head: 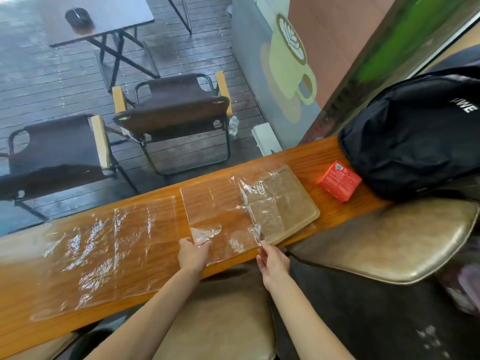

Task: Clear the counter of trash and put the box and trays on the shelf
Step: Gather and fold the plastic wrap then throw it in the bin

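A long wooden counter (306,158) runs across the view. A brown tray (291,201) lies on it, half covered by a clear plastic bag (215,203) that is partly pulled off to the left. My left hand (193,253) presses on the bag's near edge. My right hand (272,261) pinches a bunched fold of the same bag at the tray's near corner. A second clear plastic bag (109,253) lies flat further left. A small red box (339,181) sits to the right of the tray.
A black backpack (415,136) rests on the counter's right end, beside the red box. Padded stool seats (389,242) stand below the counter's near edge. Beyond the window, folding chairs (171,110) and a table stand on a wooden deck.
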